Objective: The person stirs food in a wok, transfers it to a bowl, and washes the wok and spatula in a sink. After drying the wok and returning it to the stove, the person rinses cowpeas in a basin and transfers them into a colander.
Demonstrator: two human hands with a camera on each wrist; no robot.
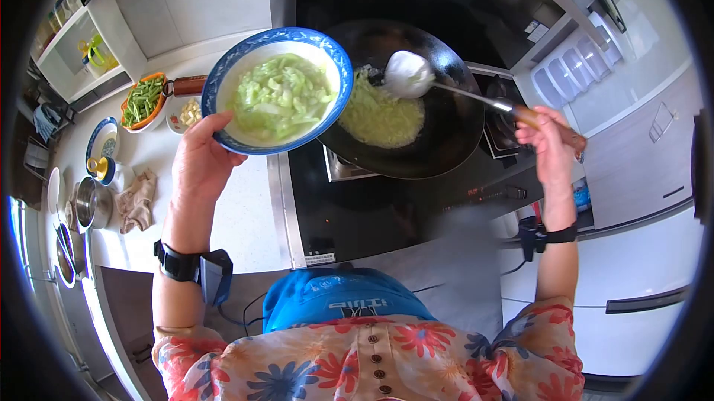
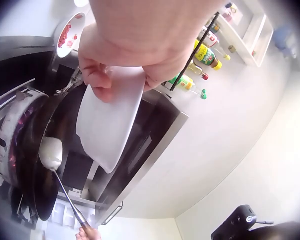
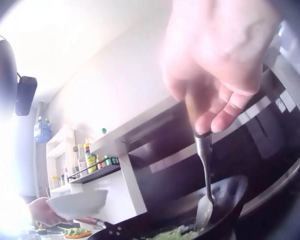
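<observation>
1. Gripping a blue-rimmed bowl (image 1: 343, 78) by its edge, the left hand (image 1: 202, 159) shows in the head view near the left side of the black wok (image 1: 450, 130). Chopped greens (image 1: 282, 92) lie in the bowl, and a remaining portion (image 1: 387, 122) sits moist in the wok. The right hand (image 1: 549, 141) holds a wok spatula (image 1: 408, 74) by its wooden handle, the whitish-coated head just beside that portion. Judging by this split, dishing up looks partway along: the bowl is well filled, while a fair amount is left to scoop. An orange basket (image 1: 159, 110) of cut green beans waits on the counter.

2. From the left wrist, the thumb and fingers pinch the bowl's white wall; its contents are hidden here. The spatula's head shows against the wok's dark interior. A white dish (image 2: 79, 21) with red pieces lies farther off.

3. In the right wrist view, fingers wrap the spatula's handle, its head down inside the wok near some greens. The bowl appears beside the wok, apart from the spatula; seasoning bottles (image 3: 91, 159) stand beyond.
</observation>
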